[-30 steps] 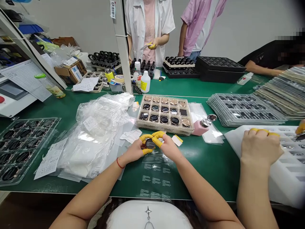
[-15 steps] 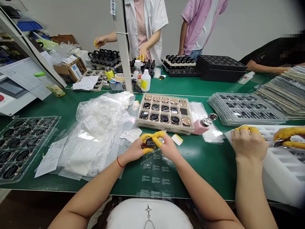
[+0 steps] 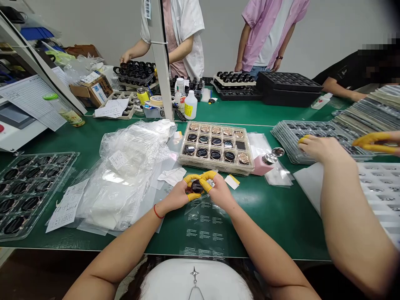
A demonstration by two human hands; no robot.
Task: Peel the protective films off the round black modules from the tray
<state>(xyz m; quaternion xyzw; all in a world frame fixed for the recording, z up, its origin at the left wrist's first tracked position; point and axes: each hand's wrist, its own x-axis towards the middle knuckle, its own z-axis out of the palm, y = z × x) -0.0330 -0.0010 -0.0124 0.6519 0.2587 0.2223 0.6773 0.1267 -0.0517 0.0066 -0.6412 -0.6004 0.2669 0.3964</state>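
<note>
Between my two hands is a round black watch face with small white print on it. My left hand, in yellow finger cots, grips its left side and lower edge. The fingers of my right hand, also in yellow cots, press on its right side. Below my hands a clear film sheet with blocks of white print lies on the green table. Just beyond stands a plastic tray of round watch faces, some black and some rose-gold.
Plastic bags and a white cloth lie to the left. A pink pump bottle stands right of the tray. At the right, a co-worker's arm reaches over a white foam tray towards stacked clear trays.
My hands stay in place on the watch face. The co-worker's hands at right have moved from the foam tray to the clear trays. The person in white has shifted left.
</note>
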